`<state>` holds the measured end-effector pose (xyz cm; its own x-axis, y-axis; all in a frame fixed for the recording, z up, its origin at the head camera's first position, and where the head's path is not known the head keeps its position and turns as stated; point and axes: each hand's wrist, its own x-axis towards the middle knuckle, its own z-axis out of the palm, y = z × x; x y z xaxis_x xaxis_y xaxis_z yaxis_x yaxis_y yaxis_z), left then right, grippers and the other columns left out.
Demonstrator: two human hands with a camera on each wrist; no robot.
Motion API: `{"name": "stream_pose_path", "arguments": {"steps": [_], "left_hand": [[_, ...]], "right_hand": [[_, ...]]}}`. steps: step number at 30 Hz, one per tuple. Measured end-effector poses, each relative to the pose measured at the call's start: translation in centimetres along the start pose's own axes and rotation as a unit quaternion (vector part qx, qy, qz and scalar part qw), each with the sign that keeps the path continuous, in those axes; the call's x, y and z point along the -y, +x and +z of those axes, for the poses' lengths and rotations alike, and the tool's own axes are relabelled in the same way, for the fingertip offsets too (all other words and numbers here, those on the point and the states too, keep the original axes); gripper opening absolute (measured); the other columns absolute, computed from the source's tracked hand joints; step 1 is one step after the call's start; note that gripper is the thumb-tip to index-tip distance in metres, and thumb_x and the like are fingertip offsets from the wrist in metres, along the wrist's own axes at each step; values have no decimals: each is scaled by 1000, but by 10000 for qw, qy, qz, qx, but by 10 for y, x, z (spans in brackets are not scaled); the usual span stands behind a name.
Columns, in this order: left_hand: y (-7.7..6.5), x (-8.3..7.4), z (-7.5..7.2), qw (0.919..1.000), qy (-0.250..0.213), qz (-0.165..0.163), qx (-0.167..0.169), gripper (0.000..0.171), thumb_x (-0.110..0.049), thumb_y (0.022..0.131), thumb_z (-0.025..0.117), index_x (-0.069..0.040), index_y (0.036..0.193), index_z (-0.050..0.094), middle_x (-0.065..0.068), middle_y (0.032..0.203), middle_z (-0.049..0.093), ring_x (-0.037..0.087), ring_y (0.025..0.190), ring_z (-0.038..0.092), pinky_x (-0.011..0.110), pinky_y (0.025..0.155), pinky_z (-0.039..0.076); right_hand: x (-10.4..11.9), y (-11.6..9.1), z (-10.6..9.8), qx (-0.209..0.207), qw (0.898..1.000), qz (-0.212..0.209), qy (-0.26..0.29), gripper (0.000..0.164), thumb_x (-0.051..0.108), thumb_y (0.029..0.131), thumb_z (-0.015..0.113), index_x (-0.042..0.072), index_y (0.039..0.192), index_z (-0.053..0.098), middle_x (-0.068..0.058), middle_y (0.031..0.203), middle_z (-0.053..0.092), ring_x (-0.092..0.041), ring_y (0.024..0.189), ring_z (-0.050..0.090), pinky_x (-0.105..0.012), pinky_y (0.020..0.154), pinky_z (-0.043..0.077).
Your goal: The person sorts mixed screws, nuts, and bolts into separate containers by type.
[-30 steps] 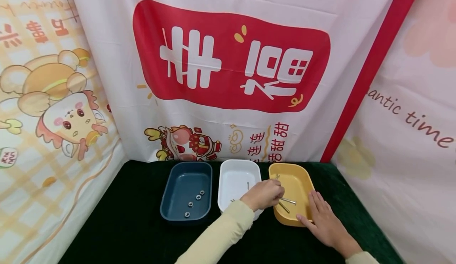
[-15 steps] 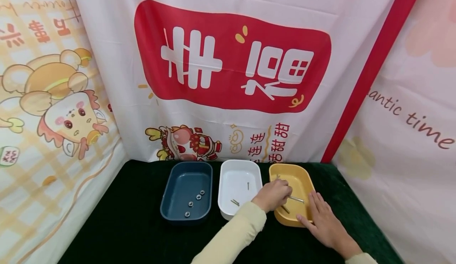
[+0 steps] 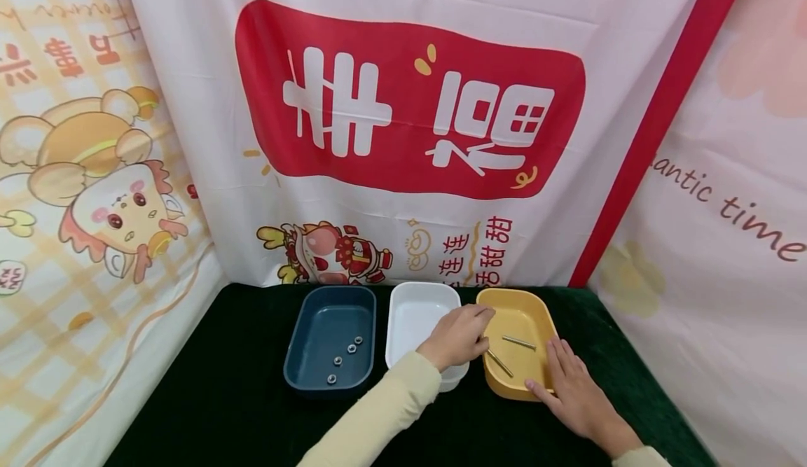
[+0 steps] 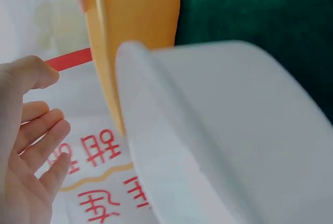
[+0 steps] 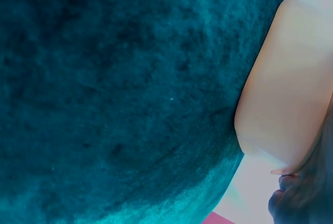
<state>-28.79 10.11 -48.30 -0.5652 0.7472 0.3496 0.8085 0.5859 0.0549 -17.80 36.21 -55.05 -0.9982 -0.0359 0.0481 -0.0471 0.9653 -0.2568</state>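
My left hand [image 3: 455, 337] is over the gap between the white tray [image 3: 419, 299] and the yellow tray [image 3: 526, 313]. The left wrist view shows that hand's thumb and loosely bent fingers [image 4: 54, 125] apart, holding nothing. Inside the yellow tray lie two long metal screws: one screw [image 3: 519, 342] near the middle, another screw [image 3: 500, 363] near its left side. My right hand [image 3: 576, 386] rests against the yellow tray's right rim with straight fingers. In the right wrist view only part of that hand [image 5: 299, 198] shows, dark, beside the tray's pale-looking wall [image 5: 286, 83].
A blue tray [image 3: 321, 327] on the left holds several metal nuts [image 3: 351, 349]. All the trays stand on a dark green cloth [image 3: 252, 355]. Printed curtains [image 3: 403, 103] hang close behind and at both sides. My left hand hides much of the white tray's inside.
My left hand moved right over the yellow tray, then back left, letting go of a screw that now lies there shifted slightly. Small screws seen in the white tray are now hidden. My right hand stayed still.
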Motion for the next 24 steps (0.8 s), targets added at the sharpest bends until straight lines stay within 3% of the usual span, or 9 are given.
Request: {"name": "stream_pose_path", "arguments": {"steps": [5,9,15,19,24], "left_hand": [[-16,5,-22,9996,156,193,-168,46,-30,99,68,-13,142,64,1,135,70,16,124,67,31,110,53],[-32,7,-38,9991,312,260,-77,51,-32,99,69,-12,145,61,2,142,67,17,132,63,34,116,50],[-67,4,-58,9991,245,353,62,59,-36,101,68,-10,152,54,3,150,62,18,139,59,36,120,47],[-95,10,-72,9996,132,141,182,62,-40,102,66,-11,155,51,3,155,58,19,142,56,38,123,44],[-134,29,-90,9988,-51,-366,312,68,-45,102,66,-12,158,48,3,161,53,20,147,51,45,126,40]], "right_hand": [[2,0,-2,54,10000,10,3,104,71,102,48,-6,165,21,-29,174,18,-51,160,16,-73,126,19],[3,0,-5,105,9999,-3,-65,105,72,101,47,-6,165,21,-29,174,17,-51,160,17,-73,126,19],[3,-1,-9,236,9997,52,-83,108,75,100,47,-6,165,21,-30,173,17,-52,159,18,-73,126,19],[3,-1,-15,444,9989,132,-124,112,78,98,46,-8,164,21,-32,172,18,-53,159,18,-73,126,19],[5,1,-25,664,9975,174,-186,115,80,97,46,-11,163,21,-35,170,19,-55,157,20,-73,127,19]]}}
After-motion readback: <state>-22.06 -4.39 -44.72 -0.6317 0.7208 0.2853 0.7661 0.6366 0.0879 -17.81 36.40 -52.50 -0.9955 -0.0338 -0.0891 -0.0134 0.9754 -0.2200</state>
